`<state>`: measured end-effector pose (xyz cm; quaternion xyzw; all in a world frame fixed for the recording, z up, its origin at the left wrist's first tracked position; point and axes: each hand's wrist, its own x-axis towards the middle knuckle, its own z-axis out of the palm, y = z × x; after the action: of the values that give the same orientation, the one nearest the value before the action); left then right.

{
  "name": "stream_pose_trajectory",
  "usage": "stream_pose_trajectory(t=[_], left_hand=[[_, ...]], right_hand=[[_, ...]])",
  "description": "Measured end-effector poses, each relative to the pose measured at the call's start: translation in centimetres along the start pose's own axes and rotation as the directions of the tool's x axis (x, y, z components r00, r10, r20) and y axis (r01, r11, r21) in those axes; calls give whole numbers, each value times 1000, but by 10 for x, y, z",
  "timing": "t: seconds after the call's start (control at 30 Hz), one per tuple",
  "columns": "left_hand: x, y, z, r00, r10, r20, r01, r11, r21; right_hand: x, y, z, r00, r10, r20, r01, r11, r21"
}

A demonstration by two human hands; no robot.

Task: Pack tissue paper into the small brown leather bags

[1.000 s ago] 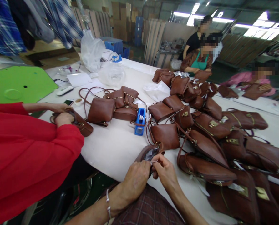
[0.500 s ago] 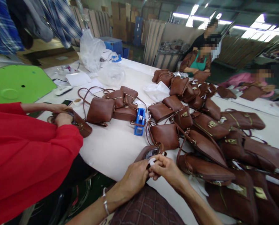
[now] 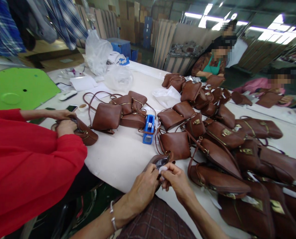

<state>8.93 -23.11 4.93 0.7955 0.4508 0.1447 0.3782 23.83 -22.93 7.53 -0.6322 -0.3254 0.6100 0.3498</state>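
At the table's near edge a small brown handbag point(image 3: 151, 162) lies with its top open, showing a grey lining. My left hand point(image 3: 145, 186) is closed on the bag's near rim, its fingers bent. A small white paper piece point(image 3: 163, 169) is pinched between thumb and fingers of my right hand point(image 3: 174, 179), right beside the left fingertips. What lies under my fingers is partly hidden. Just beyond stands a blue tape dispenser point(image 3: 148, 129), and another brown handbag point(image 3: 175, 145) rests to its right.
Many brown handbags point(image 3: 222, 132) with straps and gold clasps cover the right side. A co-worker in a red sleeve point(image 3: 33, 159) handles a bag on the left. Plastic bags point(image 3: 119, 78), a computer mouse point(image 3: 67, 95) and a green board point(image 3: 18, 88) lie farther back.
My hands have shifted slightly over the bag, and more of the white piece's flat face shows. In the background, a co-worker behind the green apron has leaned.
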Motion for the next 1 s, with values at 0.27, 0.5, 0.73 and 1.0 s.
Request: stream_pose_trajectory(t=[0.27, 0.5, 0.73, 1.0], left_hand=[[1, 0, 2, 997, -61, -40, 48, 966, -254], [-2, -9, 4, 994, -103, -36, 92, 969, -228], [-2, -8, -5, 999, -51, 3, 48, 927, -372], [1, -4, -7, 971, -210, -117, 149, 906, -396]], right_hand=[[-2, 6, 3, 995, -66, -74, 69, 997, 40], [-5, 2, -3, 985, -148, 90, 145, 989, 35], [-2, -3, -7, 981, -94, 167, 90, 996, 28], [1, -12, -1, 984, -37, 174, 42, 999, -24]])
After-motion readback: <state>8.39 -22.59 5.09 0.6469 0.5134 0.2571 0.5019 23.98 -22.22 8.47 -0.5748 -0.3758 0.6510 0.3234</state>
